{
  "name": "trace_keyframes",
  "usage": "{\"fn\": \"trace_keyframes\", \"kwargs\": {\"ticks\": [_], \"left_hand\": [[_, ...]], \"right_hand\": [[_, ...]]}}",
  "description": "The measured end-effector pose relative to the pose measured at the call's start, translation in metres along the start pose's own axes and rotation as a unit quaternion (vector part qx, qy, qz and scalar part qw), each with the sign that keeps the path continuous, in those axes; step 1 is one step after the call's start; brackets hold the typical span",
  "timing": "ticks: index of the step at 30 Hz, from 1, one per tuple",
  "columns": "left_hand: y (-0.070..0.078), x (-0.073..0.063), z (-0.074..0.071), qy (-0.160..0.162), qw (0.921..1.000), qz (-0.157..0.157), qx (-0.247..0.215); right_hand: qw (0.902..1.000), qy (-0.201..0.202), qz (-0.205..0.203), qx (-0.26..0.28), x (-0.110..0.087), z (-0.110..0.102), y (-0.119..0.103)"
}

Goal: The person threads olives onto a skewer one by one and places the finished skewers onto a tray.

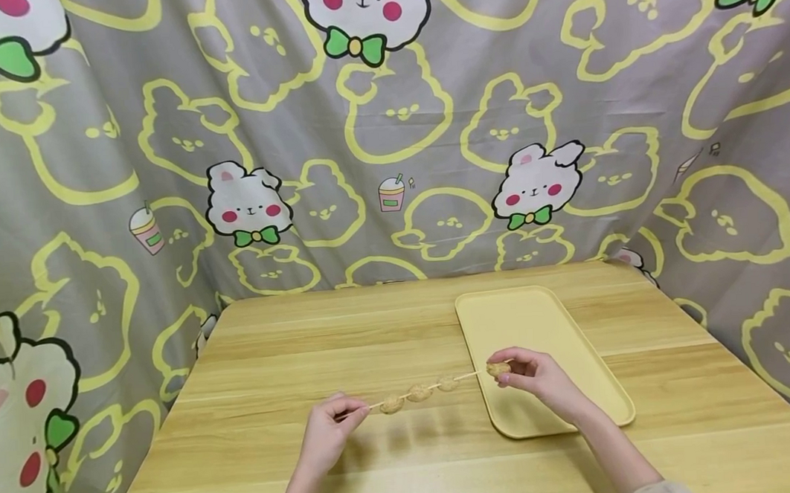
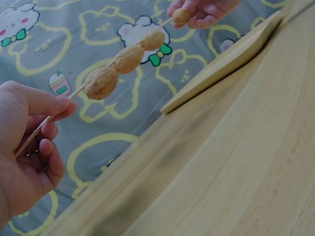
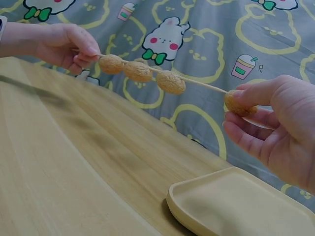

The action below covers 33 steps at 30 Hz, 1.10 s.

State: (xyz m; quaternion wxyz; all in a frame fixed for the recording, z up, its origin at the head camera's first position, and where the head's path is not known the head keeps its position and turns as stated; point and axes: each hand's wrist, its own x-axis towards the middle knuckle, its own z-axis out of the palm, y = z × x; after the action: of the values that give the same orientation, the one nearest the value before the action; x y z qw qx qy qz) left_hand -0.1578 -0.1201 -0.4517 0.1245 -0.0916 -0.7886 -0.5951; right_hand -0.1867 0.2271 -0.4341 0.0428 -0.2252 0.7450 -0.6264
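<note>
A thin wooden skewer (image 1: pixel 467 377) slants over the table, its right end higher in the head view. My left hand (image 1: pixel 329 431) pinches it near the left end between thumb and forefinger. Three golden-brown, wrinkled food balls (image 2: pixel 129 59) are threaded along it, close to one another in the left wrist view. With thumb and fingertips, my right hand (image 1: pixel 539 380) holds another such ball (image 3: pixel 238 103) at the skewer's right end, apart from the three. Whether the tip is inside this ball I cannot tell. Beneath the right hand lies a pale yellow tray (image 1: pixel 549 313).
The wood-grain table (image 1: pixel 292 334) carries the tray on its right side. A grey curtain (image 1: pixel 423 148) with yellow outlines and cartoon animals hangs behind the table and along both sides. Shadows of the hands and skewer fall on the tabletop.
</note>
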Motion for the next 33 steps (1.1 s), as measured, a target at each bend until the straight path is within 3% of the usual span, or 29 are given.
{"fn": "trace_keyframes", "kwargs": {"ticks": [10, 18, 33], "left_hand": [[0.034, -0.006, -0.004, -0.021, 0.9996, 0.020, -0.004], [0.030, -0.007, -0.002, -0.018, 0.9991, 0.037, 0.003], [0.032, -0.007, 0.004, -0.024, 0.9994, 0.023, -0.003]], "right_hand": [[0.9999, -0.005, 0.011, -0.009, 0.001, 0.002, -0.001], [0.9998, -0.016, 0.009, 0.006, 0.004, 0.004, -0.004], [0.9994, -0.017, 0.003, 0.030, 0.004, 0.008, -0.003]]}}
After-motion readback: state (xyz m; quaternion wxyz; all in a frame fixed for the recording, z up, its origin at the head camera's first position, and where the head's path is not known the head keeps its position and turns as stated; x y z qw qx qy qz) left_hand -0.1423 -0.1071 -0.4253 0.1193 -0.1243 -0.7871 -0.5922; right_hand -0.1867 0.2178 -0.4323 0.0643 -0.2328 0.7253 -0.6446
